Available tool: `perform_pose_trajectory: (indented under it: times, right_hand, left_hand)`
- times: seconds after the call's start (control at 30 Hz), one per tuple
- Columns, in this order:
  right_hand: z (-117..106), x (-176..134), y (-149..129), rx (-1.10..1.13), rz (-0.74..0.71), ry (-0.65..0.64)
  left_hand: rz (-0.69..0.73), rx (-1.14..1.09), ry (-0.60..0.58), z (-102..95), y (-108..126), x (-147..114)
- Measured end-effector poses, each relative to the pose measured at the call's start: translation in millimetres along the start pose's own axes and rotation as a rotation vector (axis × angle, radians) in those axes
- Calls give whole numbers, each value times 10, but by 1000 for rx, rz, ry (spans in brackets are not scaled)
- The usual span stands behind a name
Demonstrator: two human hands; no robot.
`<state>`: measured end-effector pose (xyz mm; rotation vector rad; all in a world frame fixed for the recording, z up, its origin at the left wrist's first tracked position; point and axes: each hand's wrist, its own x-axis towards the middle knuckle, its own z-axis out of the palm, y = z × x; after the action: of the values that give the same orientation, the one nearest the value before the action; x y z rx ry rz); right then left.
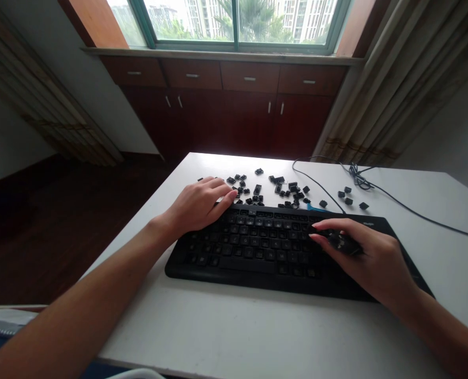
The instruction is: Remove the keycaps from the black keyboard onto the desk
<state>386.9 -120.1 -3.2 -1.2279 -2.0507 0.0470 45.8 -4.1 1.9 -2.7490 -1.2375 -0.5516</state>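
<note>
Several keycaps inside right hand

Bare worktop lies open at 6 o'clock, between my forearms and the near edge. At 12 o'clock, scattered keycaps crowd the strip just behind the keyboard, leaving only small gaps. At 2 o'clock a cable crosses the surface beside four more loose caps. The worktop at 3 o'clock, beyond the cable, is free.
</note>
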Motion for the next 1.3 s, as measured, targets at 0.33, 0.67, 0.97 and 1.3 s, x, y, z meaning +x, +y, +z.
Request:
perform_pose_trajectory:
  times: [0.33,0.67,0.97,1.3]
  right_hand:
    - [9,15,-5,37,-18,-24]
    - [-331,92,535,-302,161,143]
    - [-665,-3,1262,-392,427,94]
    - [-716,-39,1390,-360,523,-129]
  left_hand:
    - [-8,-28,-46,16,-27,8]
    - [-11,-29,-85,23,-52,2]
    - [-15,-41,-105,27,-84,8]
    - [4,-46,-64,40,-113,1]
